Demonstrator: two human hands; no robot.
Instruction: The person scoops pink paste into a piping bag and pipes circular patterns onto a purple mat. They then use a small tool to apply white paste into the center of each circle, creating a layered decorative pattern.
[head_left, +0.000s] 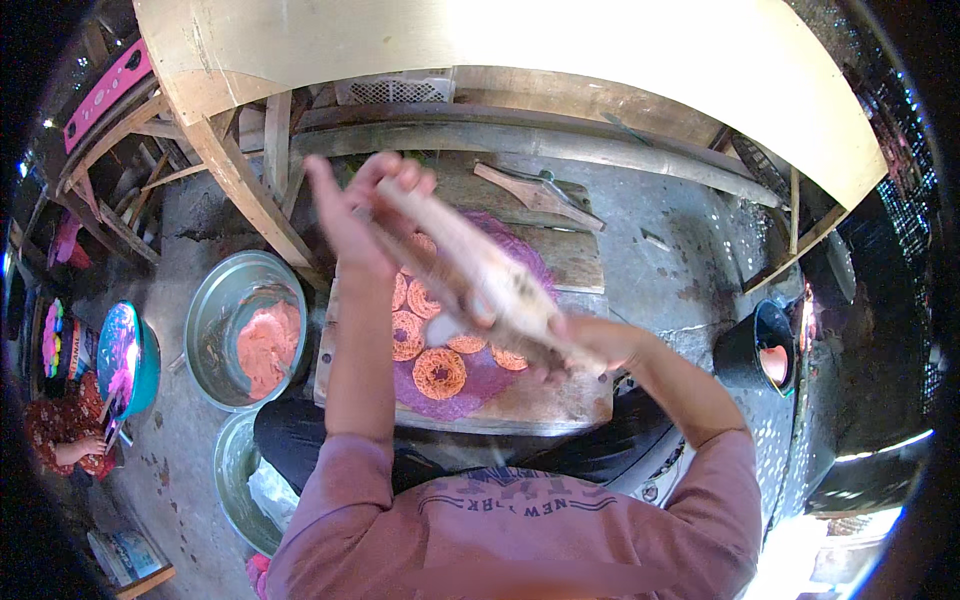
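Note:
My left hand [365,215] and my right hand [575,345] grip opposite ends of a long wooden tool [490,270], held slanting above a low wooden board [570,400] and blurred by motion. A pale, indistinct part hangs beneath the tool's middle. On the board lies a purple sheet [450,405] with several orange, ring-shaped, patterned pieces [439,373], partly hidden by the tool. A wooden implement [525,195] rests at the board's far end.
Left are a basin of pink paste [265,340], another basin [235,490] and a co-worker's hand [85,448] by a teal tub [140,350]. A black bucket [750,335] stands right. A pale panel [520,40] on wooden supports spans the far side.

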